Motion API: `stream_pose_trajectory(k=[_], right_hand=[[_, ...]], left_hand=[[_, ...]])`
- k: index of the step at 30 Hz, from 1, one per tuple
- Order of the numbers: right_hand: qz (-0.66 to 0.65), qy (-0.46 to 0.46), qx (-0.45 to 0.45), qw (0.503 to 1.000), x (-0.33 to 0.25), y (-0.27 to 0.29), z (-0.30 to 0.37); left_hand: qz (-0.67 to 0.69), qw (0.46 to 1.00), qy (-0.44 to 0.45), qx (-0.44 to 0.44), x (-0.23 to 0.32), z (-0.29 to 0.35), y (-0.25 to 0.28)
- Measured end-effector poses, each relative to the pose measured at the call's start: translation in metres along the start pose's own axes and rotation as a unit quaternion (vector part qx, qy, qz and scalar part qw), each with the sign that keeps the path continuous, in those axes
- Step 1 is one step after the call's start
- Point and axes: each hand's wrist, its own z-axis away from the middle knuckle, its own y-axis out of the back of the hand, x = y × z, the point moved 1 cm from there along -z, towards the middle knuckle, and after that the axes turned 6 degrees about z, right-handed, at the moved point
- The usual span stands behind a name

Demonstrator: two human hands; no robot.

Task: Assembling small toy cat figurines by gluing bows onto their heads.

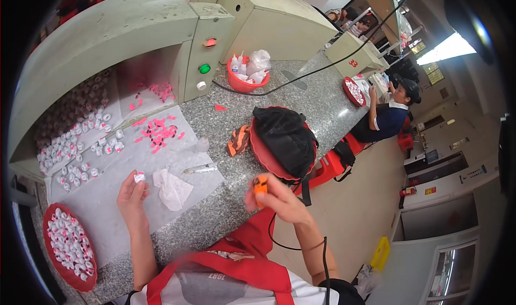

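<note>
My left hand (132, 197) pinches a small white piece with a pink mark (140, 177) between thumb and fingertips, above the paper-covered part of the bench. My right hand (282, 200) is closed round a small orange-and-black device (260, 191) in front of my red apron. A thin black cable loops below that hand; where it ends is hidden. Between my hands lie a crumpled white cloth (172, 189) and a slim metal tool (200, 168). Beyond them are scattered pink pieces (158, 134) and many white pieces (75, 175), running back into the grey-green booth.
A red basin (91, 283) of white-and-pink pieces stands at left. A black bag (285, 141) fills a red tray, beside an orange-and-black striped cloth (238, 141). Behind are a red bowl of bottles (248, 87) and a hanging black cable. A co-worker (391, 114) sits at right.
</note>
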Motion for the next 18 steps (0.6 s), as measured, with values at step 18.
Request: stream_pose_trajectory(k=[18], right_hand=[[0.163, -0.058, 0.221, 0.960, 0.005, -0.004, -0.106]], left_hand=[[0.024, 0.999, 0.031, 0.012, 0.004, -0.002, 0.001]])
